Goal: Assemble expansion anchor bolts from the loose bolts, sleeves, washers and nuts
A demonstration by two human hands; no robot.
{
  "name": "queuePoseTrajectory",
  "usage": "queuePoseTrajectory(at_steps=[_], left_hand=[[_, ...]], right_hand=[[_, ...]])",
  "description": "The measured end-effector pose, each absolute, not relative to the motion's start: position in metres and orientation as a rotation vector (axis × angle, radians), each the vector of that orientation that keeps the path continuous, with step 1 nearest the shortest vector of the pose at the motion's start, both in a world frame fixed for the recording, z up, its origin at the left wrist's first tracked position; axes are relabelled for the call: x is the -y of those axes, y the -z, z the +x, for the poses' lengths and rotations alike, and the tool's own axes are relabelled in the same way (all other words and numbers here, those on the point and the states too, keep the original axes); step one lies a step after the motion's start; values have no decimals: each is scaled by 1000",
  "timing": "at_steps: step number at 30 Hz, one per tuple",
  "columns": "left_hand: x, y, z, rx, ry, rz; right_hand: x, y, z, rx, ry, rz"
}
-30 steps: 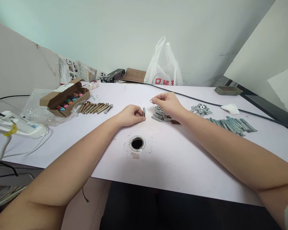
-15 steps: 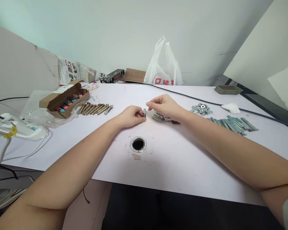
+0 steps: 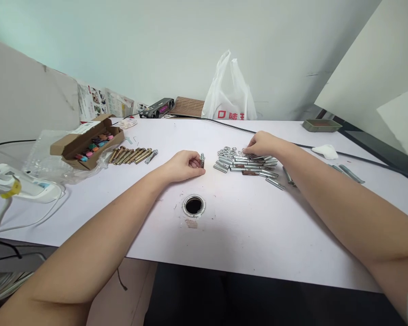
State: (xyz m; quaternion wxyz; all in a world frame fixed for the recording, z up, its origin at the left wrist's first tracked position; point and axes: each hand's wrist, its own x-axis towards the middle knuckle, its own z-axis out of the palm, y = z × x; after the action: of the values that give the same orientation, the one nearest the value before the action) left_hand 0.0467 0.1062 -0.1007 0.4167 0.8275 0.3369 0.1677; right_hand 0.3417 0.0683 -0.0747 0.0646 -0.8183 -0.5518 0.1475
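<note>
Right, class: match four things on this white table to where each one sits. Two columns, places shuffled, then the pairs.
1. small silver bolt
2. brown cardboard box
3. white plastic bag
4. round metal-rimmed hole

A. back edge of the table
B. left of the row of brass-coloured bolts
C. held upright by the left hand
D. just nearer than the left hand

Pairs: 1-C, 2-B, 3-A, 4-D
</note>
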Motion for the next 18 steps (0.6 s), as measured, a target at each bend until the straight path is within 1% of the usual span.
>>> queuePoseTrajectory(at_steps=[7, 11, 14, 18], left_hand=[[-101, 100, 48, -833, -547, 2056], [-99, 97, 48, -860, -637, 2086], [-97, 95, 49, -883, -635, 2048], [-96, 95, 49, -883, -598, 1990]], right_hand=[[-65, 63, 338, 1578, -436, -2394], [-52, 47, 318, 1560, -476, -2178], [-42, 36, 295, 1603, -570, -1995], [-41, 36, 284, 1668, -544, -1946]])
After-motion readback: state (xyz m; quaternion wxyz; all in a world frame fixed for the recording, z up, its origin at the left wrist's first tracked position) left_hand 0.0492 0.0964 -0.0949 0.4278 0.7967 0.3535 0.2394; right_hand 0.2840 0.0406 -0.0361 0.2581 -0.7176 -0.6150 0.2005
